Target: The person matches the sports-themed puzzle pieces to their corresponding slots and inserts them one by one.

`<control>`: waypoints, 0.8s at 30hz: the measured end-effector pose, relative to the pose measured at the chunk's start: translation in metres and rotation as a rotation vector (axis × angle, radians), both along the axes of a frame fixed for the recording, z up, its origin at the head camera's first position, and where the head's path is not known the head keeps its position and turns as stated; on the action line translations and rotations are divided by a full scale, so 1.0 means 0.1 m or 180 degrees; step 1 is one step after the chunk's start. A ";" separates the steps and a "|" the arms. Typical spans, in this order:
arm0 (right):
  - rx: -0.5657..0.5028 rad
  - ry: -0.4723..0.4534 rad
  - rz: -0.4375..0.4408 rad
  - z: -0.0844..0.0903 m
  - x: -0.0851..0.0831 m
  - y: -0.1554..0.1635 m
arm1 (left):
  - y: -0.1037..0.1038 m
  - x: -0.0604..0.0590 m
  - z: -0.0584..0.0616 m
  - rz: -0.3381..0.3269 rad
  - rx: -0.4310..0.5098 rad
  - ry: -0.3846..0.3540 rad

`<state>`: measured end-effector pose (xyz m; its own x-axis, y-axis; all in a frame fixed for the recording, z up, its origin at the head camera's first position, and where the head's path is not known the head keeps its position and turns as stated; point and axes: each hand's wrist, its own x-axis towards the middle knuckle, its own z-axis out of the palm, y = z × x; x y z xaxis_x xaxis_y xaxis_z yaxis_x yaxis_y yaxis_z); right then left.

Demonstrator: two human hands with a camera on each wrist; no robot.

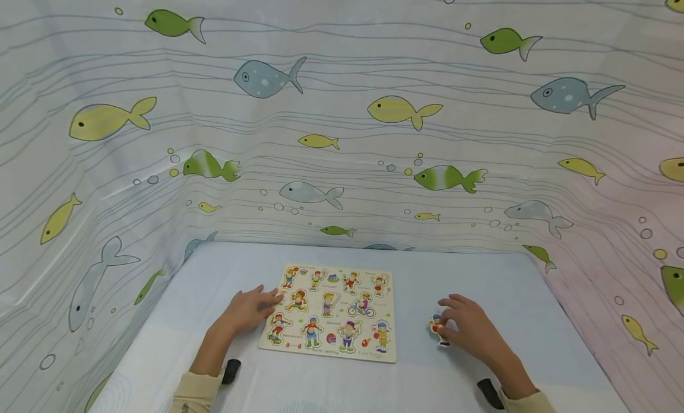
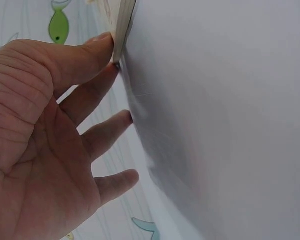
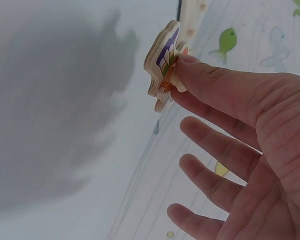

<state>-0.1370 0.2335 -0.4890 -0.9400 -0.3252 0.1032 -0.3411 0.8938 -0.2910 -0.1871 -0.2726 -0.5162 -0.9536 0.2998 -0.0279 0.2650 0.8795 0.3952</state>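
Note:
A wooden puzzle board (image 1: pixel 342 353) printed with sports figures lies flat on the table. At its left edge my left hand (image 1: pixel 248 311) pinches the board edge (image 2: pixel 122 30) between thumb and index finger; in the left wrist view the other fingers (image 2: pixel 110 135) are spread apart. To the right of the board, my right hand (image 1: pixel 470 327) holds a wooden puzzle piece (image 1: pixel 439 333) shaped like a small figure. Thumb and index finger pinch that piece (image 3: pixel 162 57) in the right wrist view, the remaining fingers (image 3: pixel 215 150) standing loose. Several figures (image 1: pixel 311 332) sit on the board.
The table (image 1: pixel 214 270) has a pale cover. Behind it and on both sides hangs a sheet (image 1: pixel 352 164) printed with fish and wavy lines. Black straps (image 1: pixel 231 371) show at both wrists.

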 end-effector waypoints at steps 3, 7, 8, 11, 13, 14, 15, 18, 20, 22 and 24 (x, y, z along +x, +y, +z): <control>-0.0046 0.0053 0.0053 0.00 -0.03 -0.14 | 0.00 0.00 0.00 0.0000 0.0004 0.0000; -0.0075 0.0045 0.0084 0.00 -0.07 -0.30 | 0.00 -0.01 -0.02 0.0006 0.0014 -0.0026; -0.0078 0.0036 0.0089 0.00 -0.08 -0.33 | 0.00 -0.01 -0.02 0.0001 0.0001 -0.0025; -0.0098 0.0020 0.0092 0.00 -0.10 -0.44 | -0.01 -0.02 -0.03 0.0014 -0.0002 -0.0045; -0.0103 0.0035 0.0112 0.00 -0.12 -0.50 | -0.01 -0.02 -0.03 0.0013 -0.0012 -0.0032; -0.0106 0.0053 0.0126 0.00 -0.12 -0.54 | -0.01 -0.02 -0.04 0.0000 -0.0019 -0.0016; -0.0102 0.0069 0.0139 0.00 -0.13 -0.57 | -0.02 -0.02 -0.04 0.0005 -0.0007 -0.0024; -0.0091 0.0135 0.0189 -0.01 -0.14 -0.67 | -0.02 -0.02 -0.04 -0.0014 -0.0015 -0.0011; -0.0086 0.0186 0.0216 -0.03 -0.14 -0.74 | -0.01 -0.02 -0.03 -0.0025 -0.0013 -0.0010; -0.0085 0.0208 0.0234 -0.04 -0.14 -0.80 | -0.01 -0.03 -0.03 -0.0012 -0.0006 -0.0021; -0.0069 0.0210 0.0257 -0.05 -0.15 -0.86 | 0.00 -0.03 -0.03 -0.0016 -0.0013 -0.0015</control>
